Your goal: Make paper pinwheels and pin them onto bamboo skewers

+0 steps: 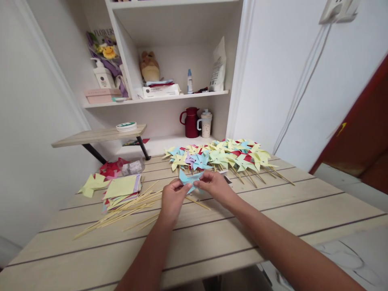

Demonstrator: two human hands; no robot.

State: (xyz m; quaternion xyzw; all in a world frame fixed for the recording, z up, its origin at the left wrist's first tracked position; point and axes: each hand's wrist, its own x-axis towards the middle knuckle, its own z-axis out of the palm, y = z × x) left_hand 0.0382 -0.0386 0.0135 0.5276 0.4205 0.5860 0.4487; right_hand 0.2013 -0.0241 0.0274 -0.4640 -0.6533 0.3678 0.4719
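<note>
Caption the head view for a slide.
Both hands, left and right, fold blue paper between skewers and finished pinwheels.

The table (pixel 273 210) is pale, matt wood planking with visible grain. On it, beside the thin bare wooden sticks (pixel 127 210), lies a stack of matt coloured paper sheets (pixel 121 188); behind them the pinwheels (pixel 221 155) are matt folded paper. Beyond the table stands a glossy red jug (pixel 190 121).

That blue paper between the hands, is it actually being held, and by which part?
Yes. Both hands hold the blue paper: the left hand pinches its lower left edge, the right hand its right side, above the table.
</note>
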